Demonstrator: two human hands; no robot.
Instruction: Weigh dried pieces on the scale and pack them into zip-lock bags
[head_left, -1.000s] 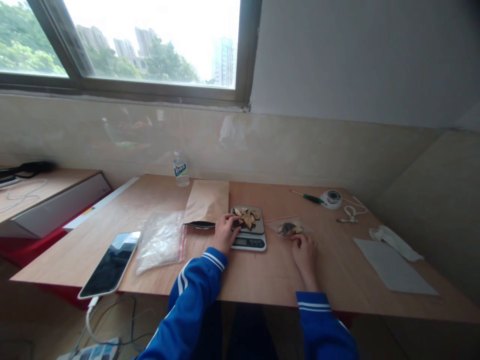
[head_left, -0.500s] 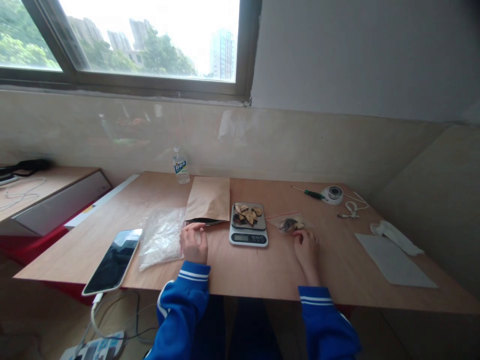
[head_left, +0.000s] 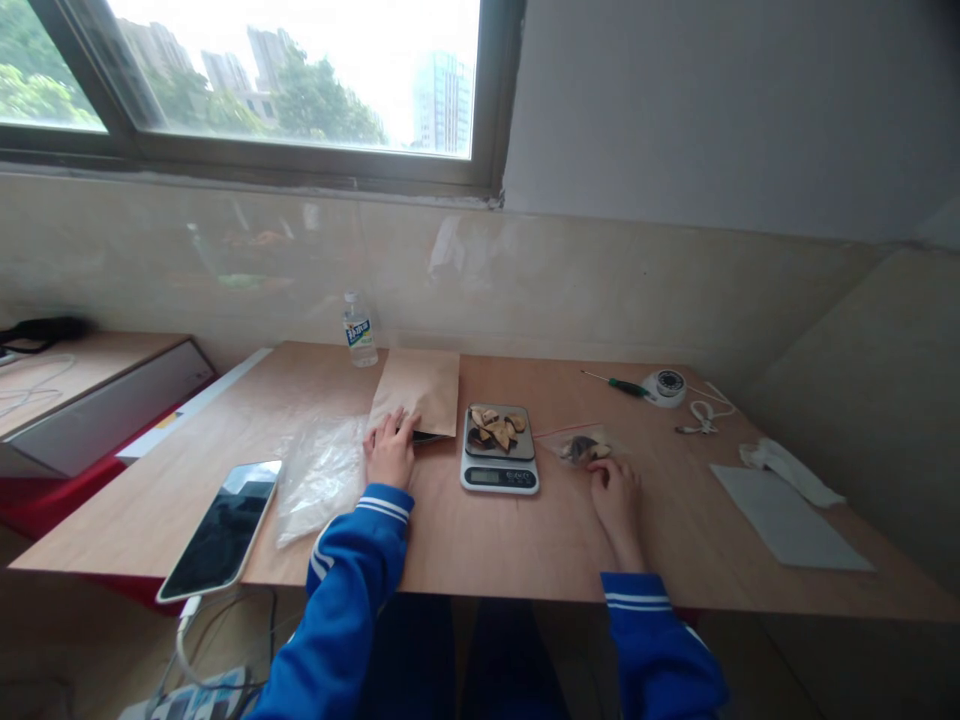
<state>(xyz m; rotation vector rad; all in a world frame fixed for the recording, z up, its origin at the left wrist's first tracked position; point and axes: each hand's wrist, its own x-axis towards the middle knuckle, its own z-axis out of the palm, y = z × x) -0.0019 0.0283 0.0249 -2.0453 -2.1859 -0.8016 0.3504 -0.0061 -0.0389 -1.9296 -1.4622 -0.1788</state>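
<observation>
My left hand [head_left: 391,448] lies at the mouth of a brown paper bag [head_left: 420,385], with its fingers apart and resting on the top layer near the dark opening. Right of it stands a white kitchen scale [head_left: 500,460], carrying a small pile of dried slices [head_left: 495,430], which look like mushroom, on its metal plate. My right hand [head_left: 615,495] rests on the table with curled fingers at the near edge of a small clear zip bag [head_left: 551,440]. Inside that bag are several dark and pale dried pieces [head_left: 583,450]. The right thumb is partly hidden.
Left of the paper bag lie a clear plastic bag [head_left: 322,480] and a phone [head_left: 221,530] with a cable. A bottle [head_left: 360,332] stands at the back. To the right are a screwdriver [head_left: 626,387], a white camera [head_left: 666,388], a grey sheet [head_left: 787,518] and a white cloth [head_left: 791,472].
My left hand has moved forward from just before the paper bag's mouth onto its top layer, and the opening looks narrower. My right hand has stayed at the small zip bag.
</observation>
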